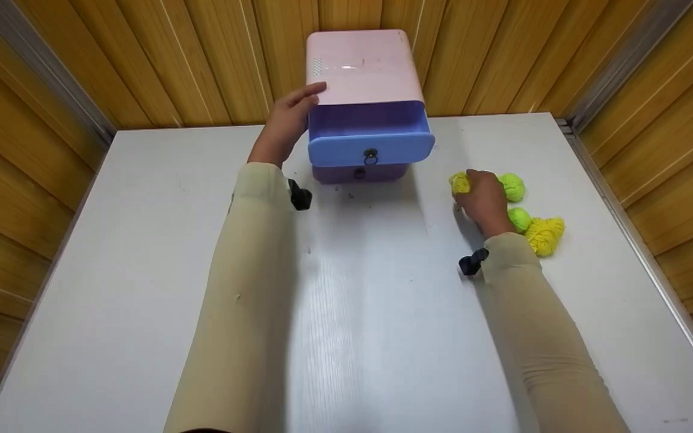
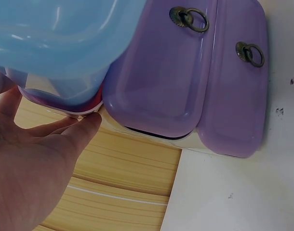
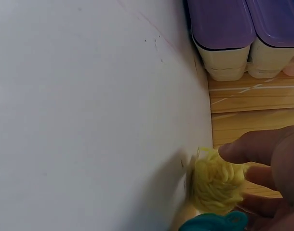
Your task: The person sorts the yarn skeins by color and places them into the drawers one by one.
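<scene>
A small drawer cabinet with a pink top (image 1: 361,66) stands against the wood-panelled wall, its blue drawer (image 1: 372,149) pulled out. At the cabinet's upper left side, my left hand (image 1: 289,123) rests its fingers on the edge, and the left wrist view shows the fingers (image 2: 84,130) against the side. Over to the right, my right hand (image 1: 483,198) holds a ball of yellow yarn (image 3: 217,183) between thumb and fingers, close to the tabletop. Beside that hand lie a bright green yarn ball (image 1: 512,187), a second green ball (image 1: 519,220) and a larger yellow yarn bundle (image 1: 545,236).
Below the blue drawer are purple drawers (image 2: 159,72) with metal ring pulls, pushed in. A teal object (image 3: 214,222) shows partly at the bottom of the right wrist view; its kind is unclear. The white table (image 1: 142,270) has wood-panelled walls around it.
</scene>
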A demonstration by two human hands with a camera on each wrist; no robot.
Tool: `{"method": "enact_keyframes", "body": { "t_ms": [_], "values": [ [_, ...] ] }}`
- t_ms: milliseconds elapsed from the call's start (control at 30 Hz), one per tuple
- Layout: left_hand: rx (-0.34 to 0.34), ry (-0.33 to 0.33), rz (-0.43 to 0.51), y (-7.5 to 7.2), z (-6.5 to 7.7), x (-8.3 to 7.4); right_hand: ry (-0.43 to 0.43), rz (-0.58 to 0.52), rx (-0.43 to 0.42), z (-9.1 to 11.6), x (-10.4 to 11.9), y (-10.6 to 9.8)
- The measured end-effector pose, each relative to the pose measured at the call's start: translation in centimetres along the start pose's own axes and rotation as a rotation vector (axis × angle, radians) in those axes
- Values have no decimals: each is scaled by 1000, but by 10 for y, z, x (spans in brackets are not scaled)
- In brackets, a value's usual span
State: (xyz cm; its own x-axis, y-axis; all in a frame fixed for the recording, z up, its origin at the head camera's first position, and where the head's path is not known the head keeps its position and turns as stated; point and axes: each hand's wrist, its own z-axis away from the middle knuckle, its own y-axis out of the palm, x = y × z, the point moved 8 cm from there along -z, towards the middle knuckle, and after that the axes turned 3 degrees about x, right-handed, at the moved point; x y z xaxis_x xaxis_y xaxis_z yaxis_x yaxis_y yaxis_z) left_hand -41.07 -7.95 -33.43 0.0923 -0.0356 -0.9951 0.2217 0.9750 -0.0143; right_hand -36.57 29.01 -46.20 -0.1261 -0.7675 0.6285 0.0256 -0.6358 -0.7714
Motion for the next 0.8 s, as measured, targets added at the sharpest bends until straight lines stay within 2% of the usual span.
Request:
{"method": "enact_keyframes", "body": {
  "t_ms": [267,467,800],
  "values": [
    [-2,-23,-3,2,4,-3,-24,19,-36,1,5,2],
    [2,-57,-14,2,5,0,15,36,19,0,-4,10],
    [8,-35,-10,3,4,-3,-27,76,21,1,5,12]
  ]
}}
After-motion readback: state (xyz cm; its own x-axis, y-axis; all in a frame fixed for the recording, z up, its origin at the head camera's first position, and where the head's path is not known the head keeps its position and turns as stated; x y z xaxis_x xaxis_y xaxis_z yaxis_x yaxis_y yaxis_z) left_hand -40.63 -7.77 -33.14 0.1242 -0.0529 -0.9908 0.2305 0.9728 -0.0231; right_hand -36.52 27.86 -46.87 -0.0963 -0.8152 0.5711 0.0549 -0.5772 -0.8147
